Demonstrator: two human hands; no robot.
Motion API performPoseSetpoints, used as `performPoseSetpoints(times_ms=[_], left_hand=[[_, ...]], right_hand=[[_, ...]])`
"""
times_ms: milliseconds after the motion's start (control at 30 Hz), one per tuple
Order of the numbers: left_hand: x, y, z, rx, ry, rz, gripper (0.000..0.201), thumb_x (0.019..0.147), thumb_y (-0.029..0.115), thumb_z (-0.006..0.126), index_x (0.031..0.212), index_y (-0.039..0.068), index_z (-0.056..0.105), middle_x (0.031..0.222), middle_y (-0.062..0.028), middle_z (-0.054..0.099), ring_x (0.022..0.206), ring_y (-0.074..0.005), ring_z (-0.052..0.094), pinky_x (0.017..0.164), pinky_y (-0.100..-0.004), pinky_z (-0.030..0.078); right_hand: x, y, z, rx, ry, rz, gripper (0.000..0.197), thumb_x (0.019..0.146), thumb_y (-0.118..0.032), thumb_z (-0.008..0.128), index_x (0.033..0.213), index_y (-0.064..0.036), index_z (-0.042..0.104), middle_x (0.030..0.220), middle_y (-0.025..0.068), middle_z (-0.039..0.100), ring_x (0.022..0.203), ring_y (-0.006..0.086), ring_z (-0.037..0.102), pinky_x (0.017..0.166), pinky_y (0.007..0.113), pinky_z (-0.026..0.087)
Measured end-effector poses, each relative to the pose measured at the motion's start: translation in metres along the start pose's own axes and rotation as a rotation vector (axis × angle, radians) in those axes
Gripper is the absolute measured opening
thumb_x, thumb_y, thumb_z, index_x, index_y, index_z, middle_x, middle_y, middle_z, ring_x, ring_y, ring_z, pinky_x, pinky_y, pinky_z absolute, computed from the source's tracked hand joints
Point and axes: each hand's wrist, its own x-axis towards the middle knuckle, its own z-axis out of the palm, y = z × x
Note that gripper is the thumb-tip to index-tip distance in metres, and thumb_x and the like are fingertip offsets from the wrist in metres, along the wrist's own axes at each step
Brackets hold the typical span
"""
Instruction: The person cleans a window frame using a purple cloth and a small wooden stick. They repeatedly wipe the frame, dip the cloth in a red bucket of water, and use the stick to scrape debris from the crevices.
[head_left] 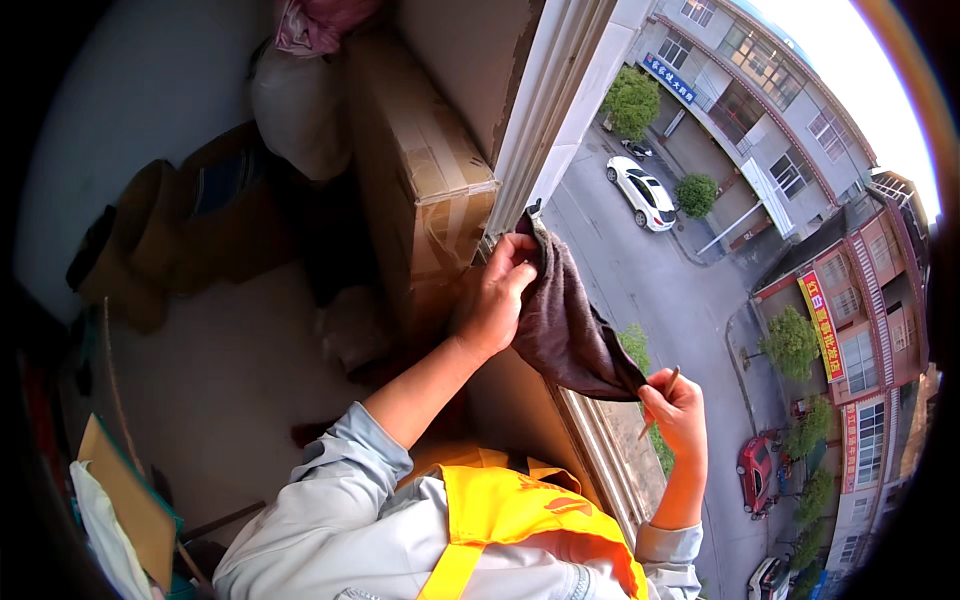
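A dark brown cloth (567,320) with a black edge stretches between my two hands over the window opening. My left hand (497,295) pinches its upper end beside the white window frame (553,95). Lower and to the right, my right hand (675,412) is closed on the cloth's other corner, out past the sill. A thin brown stick (672,382) also pokes out from between the right fingers. The cloth sags in folds between the two grips, and parts of its held corners are hidden by my fingers.
A taped cardboard box (440,170) stands against the wall by the window, with a white bag (300,110) behind it. The window track (600,455) runs below my arms. Far below outside lies a street (660,290) with a white car (641,194) and a red car (757,474).
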Motion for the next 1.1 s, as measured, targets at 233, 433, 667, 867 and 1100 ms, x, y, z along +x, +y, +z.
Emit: performPoseSetpoints(times_ms=[233, 433, 667, 867, 1100], left_hand=[[0.01, -0.046, 0.028, 0.806, -0.246, 0.327, 0.037, 0.082, 0.003, 0.069, 0.113, 0.003, 0.048, 0.102, -0.015, 0.057, 0.101, -0.0313, 0.06, 0.089, -0.037, 0.048], [0.002, -0.048, 0.0, 1.215, -0.344, 0.414, 0.05, 0.084, -0.005, 0.055, 0.132, 0.007, 0.048, 0.117, -0.0196, 0.06, 0.095, -0.0426, 0.064, 0.08, -0.0453, 0.055], [-0.006, -0.031, -0.025, 1.57, -0.005, 0.464, 0.069, 0.081, 0.012, 0.072, 0.143, 0.005, 0.041, 0.142, -0.022, 0.042, 0.13, -0.0399, 0.043, 0.108, -0.0489, 0.035], [-0.061, -0.039, -0.035, 1.497, -0.295, 0.408, 0.055, 0.079, 0.026, 0.075, 0.127, 0.006, 0.058, 0.142, -0.0148, 0.048, 0.135, -0.035, 0.04, 0.11, -0.0497, 0.032], [-0.053, -0.048, -0.041, 1.51, -0.237, 0.363, 0.053, 0.083, 0.028, 0.072, 0.128, 0.006, 0.057, 0.145, -0.0164, 0.046, 0.137, -0.035, 0.039, 0.111, -0.0508, 0.03]], right_hand=[[-0.025, -0.003, -0.036, 0.149, 0.167, -0.144, 0.013, 0.094, -0.008, 0.06, 0.098, 0.0001, 0.069, 0.078, 0.002, 0.063, 0.066, 0.0114, 0.062, 0.061, 0.024, 0.047], [0.033, -0.015, -0.003, 0.242, 0.012, -0.334, 0.012, 0.095, -0.005, 0.062, 0.102, 0.0037, 0.068, 0.089, 0.0059, 0.062, 0.068, 0.0119, 0.062, 0.061, 0.025, 0.051], [0.123, -0.025, 0.066, 0.339, -0.107, -0.271, 0.015, 0.097, -0.007, 0.061, 0.108, 0.0019, 0.066, 0.084, 0.0056, 0.069, 0.073, 0.0115, 0.065, 0.065, 0.025, 0.053], [0.179, -0.008, 0.117, 0.301, -0.074, -0.283, 0.014, 0.099, -0.009, 0.059, 0.107, 0.0002, 0.067, 0.085, 0.0036, 0.069, 0.074, 0.0093, 0.064, 0.067, 0.023, 0.051], [0.203, -0.017, 0.153, 0.27, -0.055, -0.364, 0.01, 0.096, -0.005, 0.062, 0.103, 0.0, 0.067, 0.08, -0.0004, 0.067, 0.072, 0.0046, 0.059, 0.065, 0.02, 0.049]])
